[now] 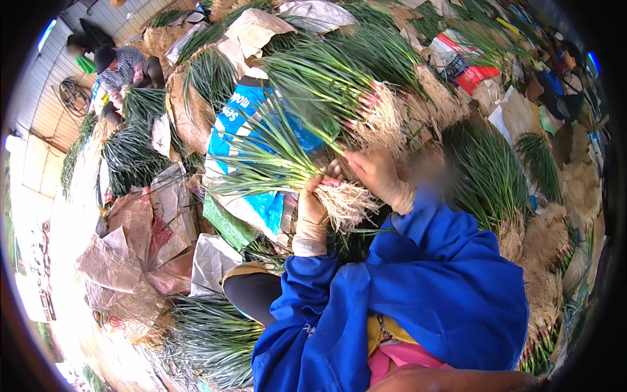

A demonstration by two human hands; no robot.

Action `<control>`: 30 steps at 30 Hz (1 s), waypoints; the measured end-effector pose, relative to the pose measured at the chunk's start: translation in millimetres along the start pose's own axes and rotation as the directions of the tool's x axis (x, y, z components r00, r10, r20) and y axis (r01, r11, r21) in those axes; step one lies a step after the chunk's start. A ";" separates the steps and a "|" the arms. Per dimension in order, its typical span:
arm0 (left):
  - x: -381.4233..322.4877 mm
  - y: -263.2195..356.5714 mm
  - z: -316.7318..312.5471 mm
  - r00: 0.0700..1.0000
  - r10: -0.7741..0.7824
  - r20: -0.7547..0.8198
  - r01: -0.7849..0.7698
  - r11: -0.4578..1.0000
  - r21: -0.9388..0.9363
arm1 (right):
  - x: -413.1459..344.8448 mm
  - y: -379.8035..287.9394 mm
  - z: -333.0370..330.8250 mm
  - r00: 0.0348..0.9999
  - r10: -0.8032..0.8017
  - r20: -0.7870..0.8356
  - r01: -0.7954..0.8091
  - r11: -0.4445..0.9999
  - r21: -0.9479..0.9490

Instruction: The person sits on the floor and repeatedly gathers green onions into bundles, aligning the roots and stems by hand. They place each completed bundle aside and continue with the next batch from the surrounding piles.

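A bunch of green onions [277, 164] lies across my left hand [313, 203], which grips it just above the reddish bases. Its pale, stringy roots [348, 203] hang out toward my right. Between the thumb and fingers of my right hand [374, 171] is a thin green onion stalk [329, 138], its leaves pointing up and away. Both wrists have pale cuffs, perhaps from thin gloves. Just beyond my hands, a larger pile of green onions [333, 88] rests with its roots [382, 115] facing me. A blue and white plastic sack [228, 125] bearing writing lies under the held leaves.
More green onions lie to my right [485, 176] and by my left knee [215, 333]. Crumpled brown sacks [127, 264] and a white sack [213, 262] cover the ground at left. A person in a checked shirt [122, 66] sits at upper left; other people are at far right.
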State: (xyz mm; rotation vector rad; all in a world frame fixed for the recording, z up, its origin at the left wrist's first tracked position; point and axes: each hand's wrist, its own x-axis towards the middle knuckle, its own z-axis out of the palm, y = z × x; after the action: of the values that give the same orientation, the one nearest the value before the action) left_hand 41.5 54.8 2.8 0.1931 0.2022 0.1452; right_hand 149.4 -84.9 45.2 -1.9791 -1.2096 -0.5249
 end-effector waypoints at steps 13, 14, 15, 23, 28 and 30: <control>-35.3 -1.2 -0.1 0.997 0.028 -0.074 -0.032 0.998 -0.050 | -12.9 -1.9 -21.2 0.858 0.468 0.212 -0.497 0.654 0.570; -37.5 0.7 -3.3 0.999 0.015 -0.050 -0.018 0.999 -0.052 | -3.8 -11.9 -19.5 0.887 0.395 0.239 -0.455 0.656 0.603; -41.4 1.0 -3.9 0.999 -0.010 -0.048 0.007 0.997 -0.076 | -0.3 -16.3 -7.2 0.881 0.327 0.341 -0.472 0.577 0.666; -56.0 -1.3 -4.3 0.983 -0.004 0.183 0.052 0.964 -0.260 | 2.4 -57.5 46.3 0.413 0.315 0.854 -0.743 -0.427 0.516; -63.6 -10.1 6.3 0.950 0.081 0.301 0.056 0.906 -0.419 | -10.7 -57.1 60.6 0.344 0.319 0.883 -0.588 -0.660 0.468; -68.1 -4.3 -4.4 0.952 0.141 0.271 -0.037 0.934 -0.356 | -24.3 -45.7 68.6 0.428 0.282 0.858 -0.662 -0.549 0.511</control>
State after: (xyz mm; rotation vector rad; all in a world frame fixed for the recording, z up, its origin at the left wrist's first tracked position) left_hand -24.9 40.4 10.3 -0.1313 -0.1304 0.2391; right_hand 95.3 -33.5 2.7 -0.7802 -0.0234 1.1710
